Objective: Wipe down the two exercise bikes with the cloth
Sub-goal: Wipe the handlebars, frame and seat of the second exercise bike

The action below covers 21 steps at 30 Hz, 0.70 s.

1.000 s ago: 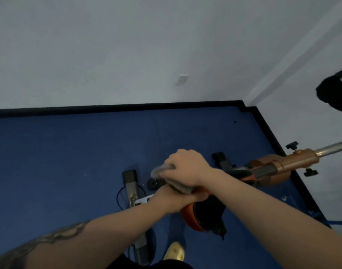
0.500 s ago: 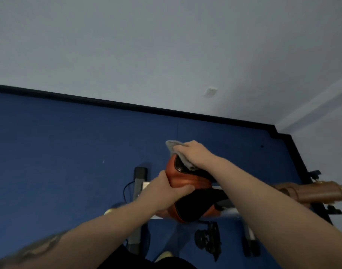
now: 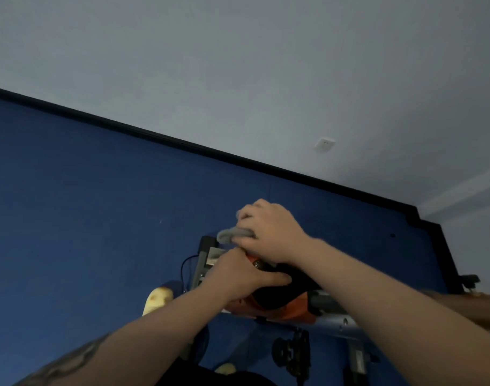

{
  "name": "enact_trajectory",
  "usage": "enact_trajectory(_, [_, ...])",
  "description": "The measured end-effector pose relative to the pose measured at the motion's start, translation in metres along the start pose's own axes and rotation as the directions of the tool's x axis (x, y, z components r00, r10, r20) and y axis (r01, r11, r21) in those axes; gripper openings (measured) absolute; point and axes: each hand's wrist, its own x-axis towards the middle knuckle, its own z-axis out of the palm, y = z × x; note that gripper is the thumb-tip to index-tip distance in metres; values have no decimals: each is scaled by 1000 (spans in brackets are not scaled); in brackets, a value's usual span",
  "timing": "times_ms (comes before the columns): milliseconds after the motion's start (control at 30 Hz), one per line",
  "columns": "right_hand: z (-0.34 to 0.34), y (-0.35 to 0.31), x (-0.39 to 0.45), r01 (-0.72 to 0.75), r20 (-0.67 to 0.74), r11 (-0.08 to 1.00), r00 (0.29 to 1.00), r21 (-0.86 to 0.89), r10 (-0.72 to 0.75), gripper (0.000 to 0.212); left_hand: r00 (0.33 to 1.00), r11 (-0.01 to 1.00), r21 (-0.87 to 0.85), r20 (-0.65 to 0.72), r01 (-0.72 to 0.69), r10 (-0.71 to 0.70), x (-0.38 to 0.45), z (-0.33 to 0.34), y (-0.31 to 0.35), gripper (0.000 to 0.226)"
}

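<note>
An exercise bike stands below me, with its orange and black saddle (image 3: 277, 300) in the lower middle. My right hand (image 3: 268, 232) grips a grey cloth (image 3: 232, 234) and presses it on the saddle's far end. My left hand (image 3: 238, 277) holds the saddle's left side, thumb over its top. The bike's grey frame tube (image 3: 332, 310) runs to the right under my right forearm. A black pedal (image 3: 293, 355) hangs below the saddle. Only one bike is in view.
Blue floor (image 3: 85, 218) spreads to the left, edged by a black skirting (image 3: 154, 135) and a pale wall with a socket (image 3: 324, 144). The bike's rear foot bar (image 3: 202, 263) and a black cable lie left of the saddle. A yellow shoe (image 3: 157, 299) stands nearby.
The view has tilted and swung. My right hand with the cloth has moved back over the saddle's far end, bunching the cloth. My left hand stays on the saddle's side.
</note>
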Motion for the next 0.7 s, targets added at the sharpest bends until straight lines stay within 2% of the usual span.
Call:
enact_trajectory(33, [-7, 9, 2, -98, 24, 985, 995, 143, 95, 41, 999, 1000, -27, 40, -3, 4, 0, -3, 2, 65])
enact_trajectory(67, [-14, 18, 5, -279, 113, 904, 960, 325, 255, 41, 995, 999, -54, 103, -3, 8, 2, -8, 5, 61])
enact_trajectory(100, [-15, 28, 7, -443, 199, 786, 897, 432, 395, 40, 985, 997, -75, 172, 4, 9, 3, -14, 7, 61])
enact_trajectory(133, [-13, 30, 7, -548, 240, 704, 835, 452, 496, 42, 974, 996, -87, 228, 31, -10, 5, -21, 8, 65])
enact_trajectory(167, [-10, 26, 3, -602, 218, 706, 797, 373, 564, 43, 965, 993, -90, 259, 74, -48, 8, -29, 9, 71])
enact_trajectory(233, [5, 6, -13, -590, -39, 796, 799, 135, 600, 46, 962, 986, -89, 245, 144, -119, 12, -46, 11, 81])
enact_trajectory(267, [8, -6, -22, -556, -138, 823, 811, 116, 568, 48, 970, 983, -110, 211, 148, -123, 14, -53, 13, 77])
enact_trajectory(300, [9, -11, -30, -524, -166, 838, 822, 150, 544, 49, 981, 980, -151, 159, 132, -108, 19, -57, 16, 67])
enact_trajectory(333, [6, -7, -36, -527, -137, 822, 817, 215, 560, 48, 991, 975, -192, 102, 110, -92, 23, -57, 21, 56])
enact_trajectory(367, [2, 4, -43, -588, -65, 752, 774, 298, 630, 46, 997, 979, -189, 44, 75, -67, 27, -55, 27, 48])
enact_trajectory(400, [1, 16, -53, -677, 32, 673, 712, 298, 702, 47, 1000, 991, -130, -18, 21, -23, 31, -50, 32, 43])
enact_trajectory(467, [-1, 32, -73, -813, 167, 561, 581, 154, 797, 52, 987, 992, 53, -104, -115, 120, 40, -39, 40, 32])
enact_trajectory(533, [-4, 37, -75, -855, 225, 518, 513, 43, 828, 51, 969, 966, 166, -111, -199, 219, 50, -28, 47, 28])
enact_trajectory(600, [0, 29, -53, -876, 205, 481, 478, 40, 854, 46, 962, 938, 259, -86, -230, 260, 61, -20, 54, 26])
enact_trajectory(700, [7, 2, -25, -841, -17, 504, 511, 198, 859, 42, 951, 928, 285, -122, -239, 283, 73, -13, 58, 16])
